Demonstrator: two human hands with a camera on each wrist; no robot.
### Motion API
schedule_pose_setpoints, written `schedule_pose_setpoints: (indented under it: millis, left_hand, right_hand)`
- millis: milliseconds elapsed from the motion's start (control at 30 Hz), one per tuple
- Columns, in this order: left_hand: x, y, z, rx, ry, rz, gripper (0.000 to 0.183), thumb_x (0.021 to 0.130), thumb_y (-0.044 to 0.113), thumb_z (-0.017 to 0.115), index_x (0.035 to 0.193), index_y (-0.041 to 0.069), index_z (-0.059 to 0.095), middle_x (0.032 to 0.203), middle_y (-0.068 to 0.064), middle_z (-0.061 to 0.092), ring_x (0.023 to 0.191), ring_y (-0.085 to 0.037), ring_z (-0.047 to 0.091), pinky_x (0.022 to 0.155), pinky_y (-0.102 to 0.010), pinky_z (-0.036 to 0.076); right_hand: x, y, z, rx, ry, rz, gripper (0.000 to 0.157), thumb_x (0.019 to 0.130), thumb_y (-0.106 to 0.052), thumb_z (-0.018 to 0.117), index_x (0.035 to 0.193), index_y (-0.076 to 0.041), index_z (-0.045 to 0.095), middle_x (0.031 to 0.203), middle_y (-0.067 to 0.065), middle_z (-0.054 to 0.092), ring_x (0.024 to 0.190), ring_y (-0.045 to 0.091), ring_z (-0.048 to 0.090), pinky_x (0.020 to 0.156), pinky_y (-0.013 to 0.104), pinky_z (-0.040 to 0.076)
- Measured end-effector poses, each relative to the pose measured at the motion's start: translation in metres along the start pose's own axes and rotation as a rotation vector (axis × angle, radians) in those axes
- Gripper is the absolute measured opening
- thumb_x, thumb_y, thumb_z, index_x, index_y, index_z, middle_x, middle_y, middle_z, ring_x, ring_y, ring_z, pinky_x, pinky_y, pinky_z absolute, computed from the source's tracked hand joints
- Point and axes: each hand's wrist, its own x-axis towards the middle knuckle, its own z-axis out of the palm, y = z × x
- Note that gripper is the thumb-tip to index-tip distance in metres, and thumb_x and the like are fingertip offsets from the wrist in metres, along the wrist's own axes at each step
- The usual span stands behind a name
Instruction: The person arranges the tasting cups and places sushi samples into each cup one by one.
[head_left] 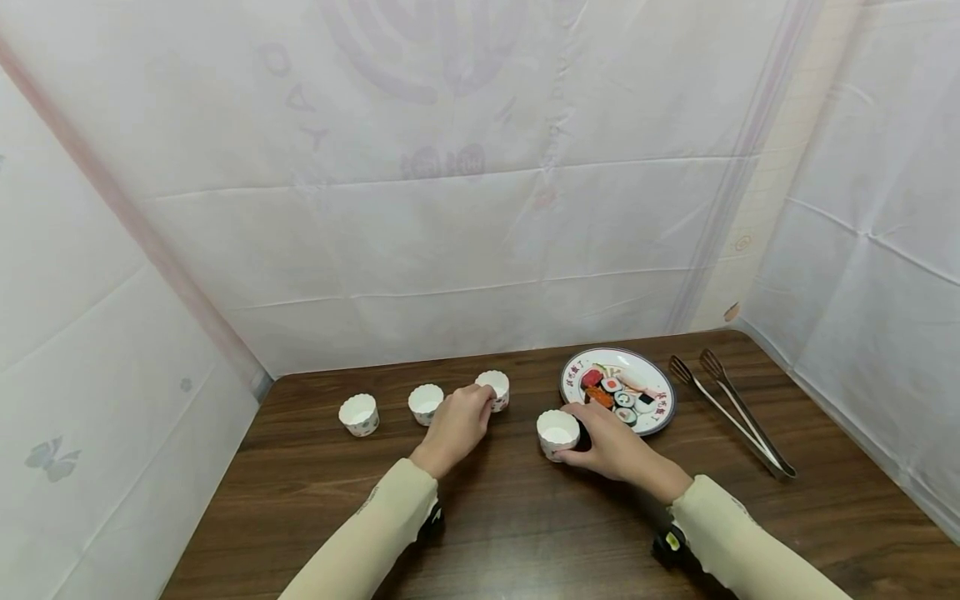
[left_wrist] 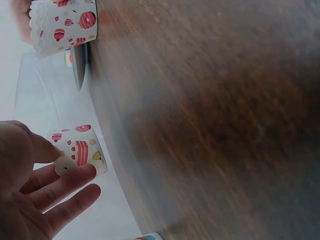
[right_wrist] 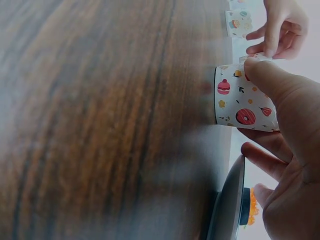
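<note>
Four-sided views aside, my left hand [head_left: 455, 425] pinches the rim of a white paper baking cup [head_left: 495, 385] with red dessert prints, standing on the table. Its thumb and forefinger meet at that cup [left_wrist: 82, 152], while the other fingers spread apart. To the right, my right hand [head_left: 611, 442] grips a second printed baking cup [head_left: 557, 435], its thumb on the near side [right_wrist: 245, 97] and fingers behind. Both held cups look upright, with white insides visible. Beside the right hand lies a round plate [head_left: 663, 421] carrying several sushi pieces [head_left: 611, 386].
Two more baking cups stand to the left, one at the far left [head_left: 359, 415] and another [head_left: 425, 403] near my left hand. Metal tongs [head_left: 738, 417] lie right of the plate. The brown wooden table [head_left: 480, 533] meets a hanging pale cloth [head_left: 450, 250] at its back edge.
</note>
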Motion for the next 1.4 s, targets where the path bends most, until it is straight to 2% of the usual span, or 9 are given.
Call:
schedule_pose_setpoints:
  millis: [200, 500, 867, 1133, 1400]
  left_hand:
    - [-0.0007, -0.0033, 0.0017, 0.013, -0.034, -0.028, 0.008, 0.095, -0.001, 0.069, 0.097, 0.006, 0.073, 0.087, -0.006, 0.071, 0.074, -0.019, 0.069, 0.063, -0.033, 0.057]
    - [-0.0012, -0.005, 0.0033, 0.008, -0.064, -0.027, 0.009, 0.094, -0.002, 0.07, 0.098, 0.006, 0.073, 0.09, -0.007, 0.073, 0.078, -0.02, 0.071, 0.067, -0.035, 0.058]
    - [0.0007, -0.0033, 0.0052, 0.014, -0.121, -0.029, 0.009, 0.096, -0.001, 0.067, 0.096, 0.007, 0.072, 0.088, -0.005, 0.07, 0.072, -0.019, 0.068, 0.058, -0.031, 0.054]
    - [0.0028, -0.0013, 0.0043, 0.036, -0.15, -0.031, 0.01, 0.097, 0.0, 0.065, 0.096, 0.008, 0.071, 0.085, -0.004, 0.068, 0.071, -0.017, 0.066, 0.058, -0.03, 0.053]
    - [0.0029, -0.0008, 0.0036, 0.038, -0.149, -0.02, 0.009, 0.097, 0.0, 0.066, 0.095, 0.008, 0.07, 0.084, -0.004, 0.068, 0.071, -0.017, 0.065, 0.059, -0.031, 0.053]
  right_hand:
    - [-0.0008, 0.0007, 0.0012, 0.0, 0.005, -0.014, 0.061, 0.083, -0.041, 0.086, 0.128, -0.008, 0.062, 0.114, 0.005, 0.067, 0.105, 0.021, 0.063, 0.088, 0.045, 0.053]
    - [-0.0019, -0.0002, -0.0002, 0.002, 0.017, -0.017, 0.061, 0.082, -0.04, 0.087, 0.128, -0.007, 0.062, 0.113, 0.004, 0.066, 0.104, 0.02, 0.062, 0.088, 0.044, 0.053]
    - [-0.0021, -0.0006, 0.0, 0.005, 0.021, -0.022, 0.06, 0.082, -0.04, 0.087, 0.128, -0.008, 0.062, 0.114, 0.004, 0.066, 0.105, 0.02, 0.062, 0.089, 0.044, 0.053]
    - [-0.0024, 0.0003, 0.0003, 0.006, 0.019, -0.018, 0.06, 0.082, -0.04, 0.087, 0.128, -0.008, 0.063, 0.113, 0.003, 0.066, 0.104, 0.019, 0.062, 0.088, 0.044, 0.053]
    - [-0.0029, 0.0008, 0.0011, -0.001, 0.024, -0.016, 0.061, 0.082, -0.041, 0.087, 0.128, -0.009, 0.063, 0.113, 0.003, 0.066, 0.103, 0.019, 0.062, 0.087, 0.044, 0.052]
